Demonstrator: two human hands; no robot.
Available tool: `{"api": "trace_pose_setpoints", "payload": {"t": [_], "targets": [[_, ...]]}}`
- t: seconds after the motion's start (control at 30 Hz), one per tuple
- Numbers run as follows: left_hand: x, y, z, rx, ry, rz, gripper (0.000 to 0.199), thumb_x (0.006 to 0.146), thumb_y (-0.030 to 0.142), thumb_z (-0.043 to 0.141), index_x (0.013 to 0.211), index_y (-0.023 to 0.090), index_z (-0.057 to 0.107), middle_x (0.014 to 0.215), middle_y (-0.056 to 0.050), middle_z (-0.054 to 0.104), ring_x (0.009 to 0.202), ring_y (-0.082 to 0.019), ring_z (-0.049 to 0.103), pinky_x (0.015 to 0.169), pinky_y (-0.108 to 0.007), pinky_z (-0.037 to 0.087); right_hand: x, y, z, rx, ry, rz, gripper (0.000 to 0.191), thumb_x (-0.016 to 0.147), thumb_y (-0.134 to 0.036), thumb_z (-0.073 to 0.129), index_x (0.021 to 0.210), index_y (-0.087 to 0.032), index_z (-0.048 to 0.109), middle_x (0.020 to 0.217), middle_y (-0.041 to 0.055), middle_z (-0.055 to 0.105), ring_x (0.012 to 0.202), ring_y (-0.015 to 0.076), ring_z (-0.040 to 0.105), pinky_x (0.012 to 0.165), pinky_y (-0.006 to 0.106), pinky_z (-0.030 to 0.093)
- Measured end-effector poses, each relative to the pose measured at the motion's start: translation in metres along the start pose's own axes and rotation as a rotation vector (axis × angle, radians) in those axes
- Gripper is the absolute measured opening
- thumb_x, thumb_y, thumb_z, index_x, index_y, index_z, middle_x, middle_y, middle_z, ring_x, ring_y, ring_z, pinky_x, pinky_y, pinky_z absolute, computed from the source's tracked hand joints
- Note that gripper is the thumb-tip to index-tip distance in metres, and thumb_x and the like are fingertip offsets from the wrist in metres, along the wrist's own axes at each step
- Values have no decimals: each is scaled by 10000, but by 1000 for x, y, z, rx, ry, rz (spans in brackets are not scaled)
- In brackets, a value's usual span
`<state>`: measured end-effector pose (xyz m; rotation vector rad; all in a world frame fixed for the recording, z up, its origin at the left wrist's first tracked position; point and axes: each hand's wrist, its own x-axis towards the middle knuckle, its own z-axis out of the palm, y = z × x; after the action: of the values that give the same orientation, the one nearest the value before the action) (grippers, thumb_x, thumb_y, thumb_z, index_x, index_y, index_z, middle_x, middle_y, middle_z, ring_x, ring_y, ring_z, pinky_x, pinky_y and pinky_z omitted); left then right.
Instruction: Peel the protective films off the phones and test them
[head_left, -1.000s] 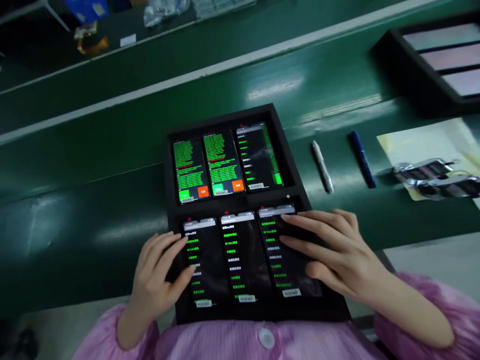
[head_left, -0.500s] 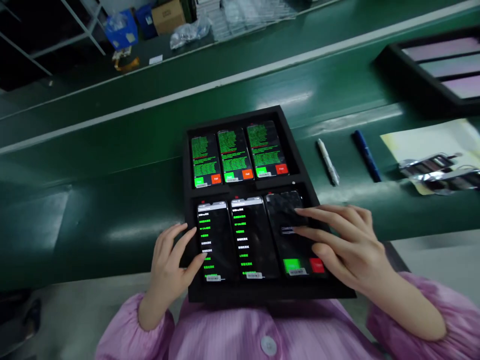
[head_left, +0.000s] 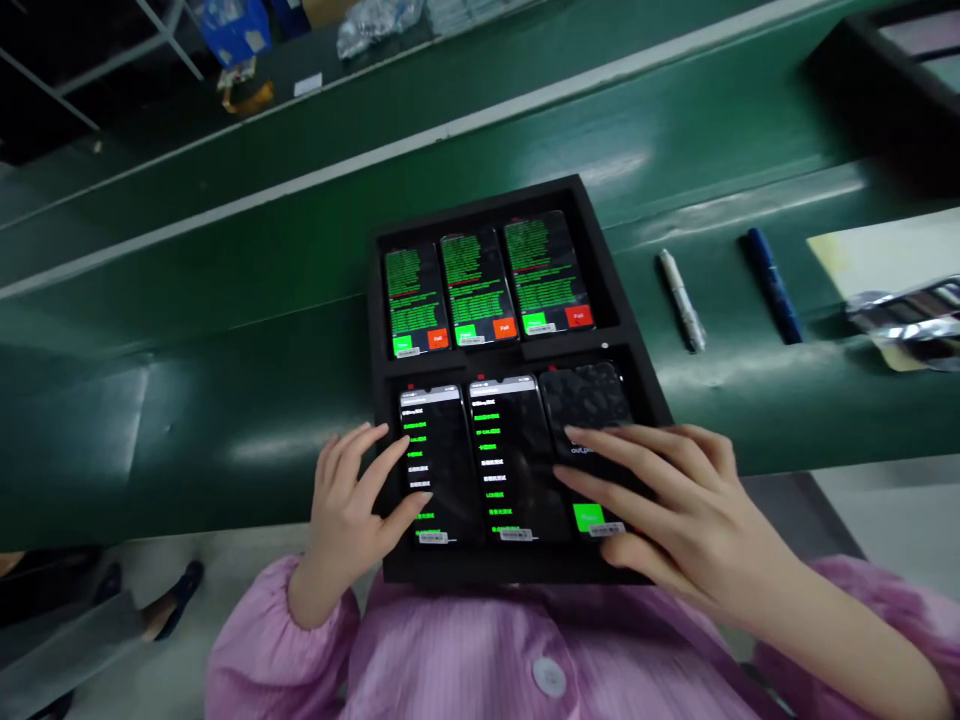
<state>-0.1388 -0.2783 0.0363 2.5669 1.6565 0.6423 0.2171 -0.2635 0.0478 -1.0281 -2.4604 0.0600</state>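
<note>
We look down at a black tray (head_left: 480, 566) at the edge of a green surface (head_left: 240, 400), its near side close to our pink top (head_left: 465, 650). Six lit phones lie face up in it, three per row. Each of the far phones (head_left: 480, 285) shows green text above a green button and a red one. In the near row, the left phone (head_left: 442, 460) and middle phone (head_left: 516, 450) show lists in green and white; the right phone (head_left: 585, 392) has a dark screen with a green button. Our left hand (head_left: 345, 520) is open, gripping nothing, finger and thumb over the left phone's edge. Our right hand (head_left: 694, 510) is also open and empty, fingers spread over the right phone. To the right lie a white pen (head_left: 682, 302), a blue pen (head_left: 775, 286) and pale paper (head_left: 840, 250) under a shiny silver-and-black item (head_left: 911, 312).
</note>
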Motion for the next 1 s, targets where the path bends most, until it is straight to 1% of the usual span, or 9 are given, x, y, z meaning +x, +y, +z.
{"api": "trace_pose_setpoints", "payload": {"t": [0.17,0.27,0.37,0.43,0.53,0.63,0.73,0.87,1.0], "targets": [[0,0,-3,85,10,-26,456,979,397,725,1393,229,638,1379,-151,652,1333,-359,606,1206,-590,383,30,7,12,-122,-38,37,489,1122,-532,380,1297,-249,738,1532,149,615,1251,346,596,972,528,368],[-3,-1,-4,46,-3,16,435,993,373,709,1395,225,636,1416,-162,614,1355,-351,575,1224,-589,359,18,17,2,-79,47,70,347,1123,-392,457,1182,-244,765,1415,133,689,1208,326,621,953,511,371],[-3,-1,-1,73,-79,47,460,1004,464,674,1412,254,643,1541,-176,512,1449,-415,462,1259,-696,233,2,29,-11,-68,130,131,304,1110,-268,472,1133,-237,773,1287,123,726,1159,301,629,933,485,387],[-2,-1,3,84,-95,41,485,1015,515,634,1420,247,639,1578,-183,469,1489,-441,401,1272,-727,166,-1,34,-14,-116,91,158,352,1125,-336,447,1161,-236,783,1329,136,709,1177,314,618,930,488,388],[-5,-3,2,15,9,45,477,1025,439,633,1432,193,605,1475,-184,553,1434,-372,481,1304,-625,220,-1,33,-13,-190,37,175,383,1123,-424,455,1176,-245,790,1399,138,685,1214,337,602,952,510,375],[-20,-4,-10,-46,41,94,485,1002,293,678,1458,170,568,1310,-139,660,1290,-279,596,1306,-507,290,-9,17,-16,-159,99,188,339,1123,-332,452,1186,-219,765,1279,130,724,1152,314,616,971,511,382],[-39,-1,-25,-45,-66,118,507,1003,257,669,1488,171,547,1324,-134,643,1309,-261,580,1331,-489,230,-26,-15,-19,-150,63,239,379,1128,-377,412,1287,-216,716,1257,140,716,1109,329,609,950,535,384],[-41,5,-24,-4,-214,170,534,1024,522,631,1484,256,581,1538,-144,479,1474,-337,412,1342,-582,76,-38,-60,-4,-196,-55,336,480,1104,-551,399,1423,-321,675,1416,162,654,1278,429,553,1000,636,365],[-21,10,-5,78,-181,38,587,1056,641,491,1506,274,580,1623,-153,400,1513,-389,337,1305,-659,73,-23,-74,17,-176,-17,504,558,1054,-689,375,1333,-375,743,1438,152,661,1408,473,482,1116,751,261]]}}
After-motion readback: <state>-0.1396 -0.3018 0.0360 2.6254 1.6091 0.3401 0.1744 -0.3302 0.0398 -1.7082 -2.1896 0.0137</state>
